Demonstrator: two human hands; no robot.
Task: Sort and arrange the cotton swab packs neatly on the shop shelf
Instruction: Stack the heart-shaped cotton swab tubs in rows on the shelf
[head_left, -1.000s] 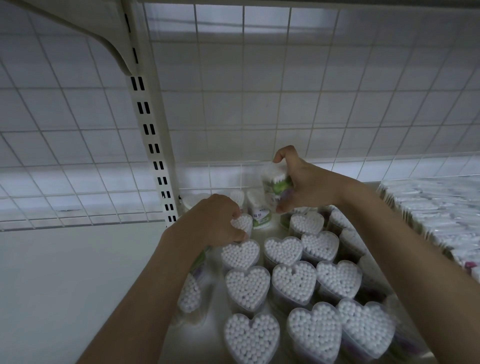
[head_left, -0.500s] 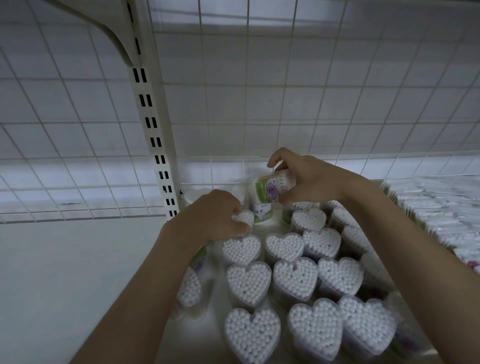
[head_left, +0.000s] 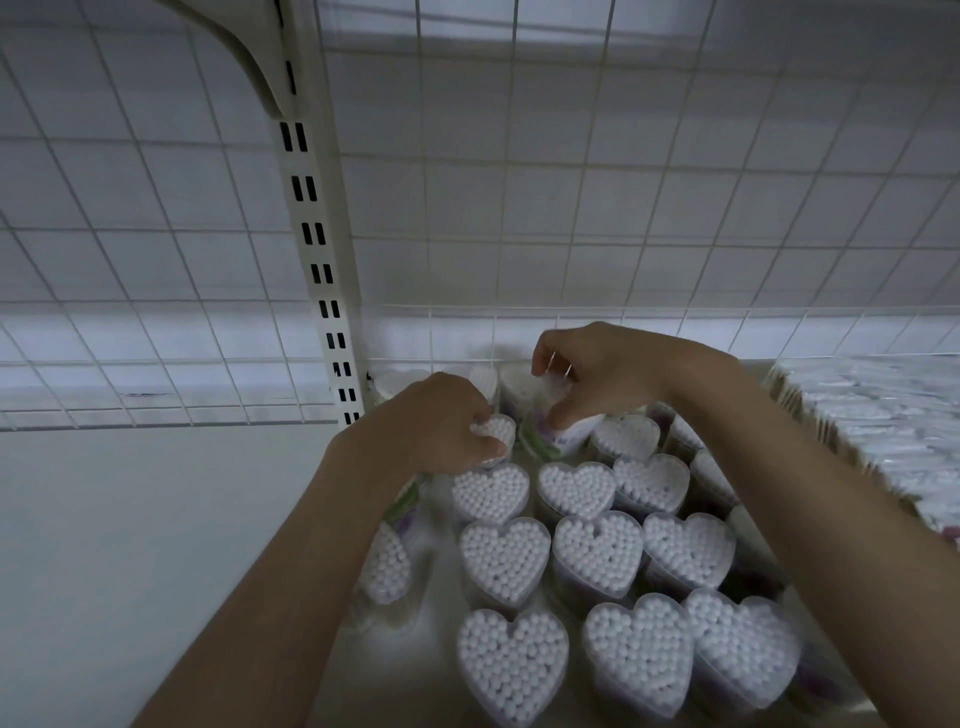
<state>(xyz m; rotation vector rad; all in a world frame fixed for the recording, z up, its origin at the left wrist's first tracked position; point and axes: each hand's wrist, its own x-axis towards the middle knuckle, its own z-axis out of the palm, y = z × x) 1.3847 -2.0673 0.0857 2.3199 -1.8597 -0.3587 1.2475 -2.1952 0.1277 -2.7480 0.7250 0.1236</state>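
Head view, close, down onto shelf (head_left: 130, 545)

Both my forearms reach forward. Left hand (head_left: 441, 423) knuckles-up, fingers curled in a grip; right hand (head_left: 592, 374) arched, fingertips pinching downward (thumb below).

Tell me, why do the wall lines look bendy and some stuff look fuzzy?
Head view: the wide lens bows the wire grid; light is dim and bluish; the right hand and its tilted pack look smeared, while the near heart packs stay sharp; the flat packs at right blur together.
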